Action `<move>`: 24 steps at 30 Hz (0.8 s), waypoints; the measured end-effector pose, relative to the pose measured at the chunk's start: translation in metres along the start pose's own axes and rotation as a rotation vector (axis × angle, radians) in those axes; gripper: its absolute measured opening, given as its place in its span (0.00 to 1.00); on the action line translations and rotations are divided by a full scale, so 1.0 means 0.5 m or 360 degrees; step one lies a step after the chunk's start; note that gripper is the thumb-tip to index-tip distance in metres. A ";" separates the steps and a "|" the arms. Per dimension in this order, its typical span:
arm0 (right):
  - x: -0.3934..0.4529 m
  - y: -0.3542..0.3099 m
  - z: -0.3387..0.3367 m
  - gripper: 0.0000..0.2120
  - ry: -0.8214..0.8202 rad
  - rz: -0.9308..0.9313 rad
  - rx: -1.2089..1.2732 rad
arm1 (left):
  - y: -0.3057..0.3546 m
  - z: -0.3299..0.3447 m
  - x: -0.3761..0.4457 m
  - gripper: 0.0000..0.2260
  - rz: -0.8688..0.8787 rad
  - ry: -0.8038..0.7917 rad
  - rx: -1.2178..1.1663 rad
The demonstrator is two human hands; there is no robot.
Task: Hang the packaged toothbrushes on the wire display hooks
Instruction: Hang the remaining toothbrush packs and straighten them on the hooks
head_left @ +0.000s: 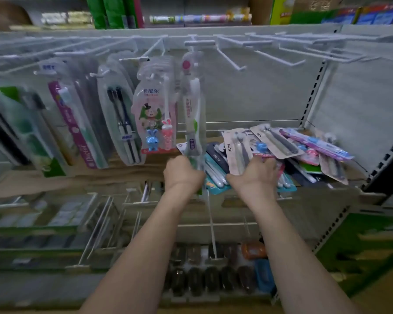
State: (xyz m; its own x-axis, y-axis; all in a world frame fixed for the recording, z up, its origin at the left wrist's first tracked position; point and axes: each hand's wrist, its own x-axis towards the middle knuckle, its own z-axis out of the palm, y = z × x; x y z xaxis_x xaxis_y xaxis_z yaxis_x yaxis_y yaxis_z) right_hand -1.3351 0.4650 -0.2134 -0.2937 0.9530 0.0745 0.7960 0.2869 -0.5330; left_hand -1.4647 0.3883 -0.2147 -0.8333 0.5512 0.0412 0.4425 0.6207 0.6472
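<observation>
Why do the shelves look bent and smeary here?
Head view: the wide-angle lens bows the wire hooks and shelf edges; edges are smeared, and the left hand is soft. Centre is sharper: the cartoon pack print reads clearly. Lighting is dim and flat.

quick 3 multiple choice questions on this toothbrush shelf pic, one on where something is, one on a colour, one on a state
1. Where is the loose pile of packs?
A. on the shelf, right of the hanging packs
B. on the floor
C. on the top hooks

2. What colour is the bunny pack?
A. black
B. pink
C. yellow

3. What are the wire hooks at upper right like?
A. full
B. bent flat
C. bare

Answers: 1 A, the pile lies under the right hand. 2 B, its card is pink. 3 C, nothing hangs from them.
</observation>
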 end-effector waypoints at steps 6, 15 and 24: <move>-0.015 0.019 -0.011 0.29 -0.0070 -0.0036 0.0180 | -0.001 -0.002 -0.013 0.16 -0.0221 -0.0194 -0.0445; -0.029 0.053 -0.018 0.30 0.0014 -0.0089 0.0748 | -0.001 0.020 -0.067 0.16 -0.0396 -0.0244 -0.0921; -0.058 0.067 0.014 0.34 -0.0117 -0.0032 0.1140 | -0.020 0.033 -0.126 0.13 -0.0389 -0.0184 -0.1101</move>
State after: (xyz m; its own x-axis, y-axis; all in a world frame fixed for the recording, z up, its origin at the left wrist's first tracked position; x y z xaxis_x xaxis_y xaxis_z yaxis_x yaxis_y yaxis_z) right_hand -1.3037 0.4462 -0.2393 -0.3595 0.9320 0.0466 0.2545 0.1459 -0.9560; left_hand -1.4110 0.3565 -0.2362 -0.8243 0.5212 -0.2211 -0.0926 0.2611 0.9609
